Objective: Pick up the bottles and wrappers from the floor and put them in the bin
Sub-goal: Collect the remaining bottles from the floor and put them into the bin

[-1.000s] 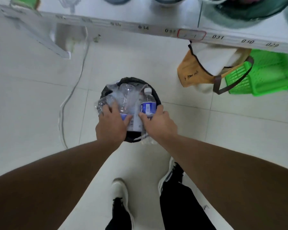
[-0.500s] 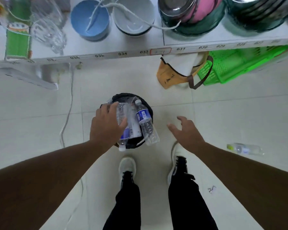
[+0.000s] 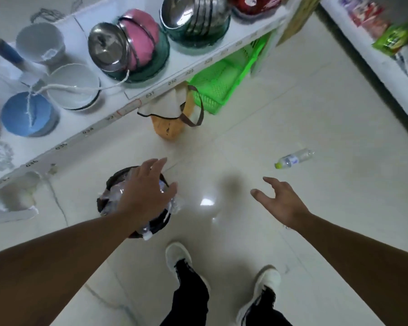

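A small black bin [image 3: 113, 182] stands on the tiled floor at the left, stuffed with clear plastic bottles [image 3: 172, 205] and wrappers that stick out over its rim. My left hand [image 3: 144, 196] hovers over the bin with fingers spread, and it hides most of the contents. My right hand [image 3: 278, 201] is open and empty above bare floor to the right of the bin. One clear bottle with a yellow-green cap [image 3: 293, 158] lies on its side on the floor, farther right and beyond my right hand.
A white shelf [image 3: 151, 95] with bowls and steel pots runs along the left. Beneath it stand a green plastic basket [image 3: 219, 88] and a tan bag [image 3: 170, 128]. Another shelf of goods [image 3: 375, 55] lines the right side. My feet [image 3: 179, 257] are below the bin.
Both hands have let go of the bottles pressed into the bin. The right hand has swung away to the right. The view has turned right, bringing the floor bottle closer to centre.
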Demonstrator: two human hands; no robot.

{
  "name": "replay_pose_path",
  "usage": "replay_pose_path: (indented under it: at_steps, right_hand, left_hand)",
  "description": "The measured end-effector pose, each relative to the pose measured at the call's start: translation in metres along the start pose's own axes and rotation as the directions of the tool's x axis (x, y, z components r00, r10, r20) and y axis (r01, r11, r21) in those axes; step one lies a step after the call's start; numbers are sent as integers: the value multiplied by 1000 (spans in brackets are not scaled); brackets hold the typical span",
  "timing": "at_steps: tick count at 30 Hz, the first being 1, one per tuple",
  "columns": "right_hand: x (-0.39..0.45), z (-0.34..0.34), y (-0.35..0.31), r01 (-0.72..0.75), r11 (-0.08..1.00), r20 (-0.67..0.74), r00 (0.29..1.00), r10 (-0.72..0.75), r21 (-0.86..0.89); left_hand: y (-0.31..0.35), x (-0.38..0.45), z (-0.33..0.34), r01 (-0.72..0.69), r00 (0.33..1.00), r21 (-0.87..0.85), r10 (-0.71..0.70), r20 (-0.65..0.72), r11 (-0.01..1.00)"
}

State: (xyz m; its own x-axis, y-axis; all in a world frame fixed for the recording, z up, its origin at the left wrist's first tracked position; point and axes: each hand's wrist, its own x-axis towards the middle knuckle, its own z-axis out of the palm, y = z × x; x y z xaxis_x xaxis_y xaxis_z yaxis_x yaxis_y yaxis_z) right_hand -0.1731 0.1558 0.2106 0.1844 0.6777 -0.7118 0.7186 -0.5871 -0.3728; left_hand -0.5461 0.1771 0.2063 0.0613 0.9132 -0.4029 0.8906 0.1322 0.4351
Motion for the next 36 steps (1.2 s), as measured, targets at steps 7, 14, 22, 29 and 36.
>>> replay_pose_path:
  at_steps: [7, 14, 22, 29, 36]
  right_hand:
    - [-31, -27, 131, -157, 980, -20, 987, 160, 121]
    - [-79, -61, 273, -337, 895, -61, 927, 370, 293]
    - [-81, -92, 363, -337, 845, -64, 916, 396, 416]
    - [-44, -80, 368, -343, 818, -22, 918, 397, 462]
    - [53, -18, 365, -463, 714, 38, 851, 524, 526]
  left_hand:
    - [109, 4, 69, -145, 986, 104, 136, 95, 984]
    - [220, -21, 147, -201, 961, 190, 156, 228, 961]
    - [344, -15, 214, -304, 928, 182, 248, 277, 935]
    - [372, 23, 254, -274, 922, 215, 192, 336, 938]
    - [395, 143, 333, -363, 877, 244, 241, 416, 899]
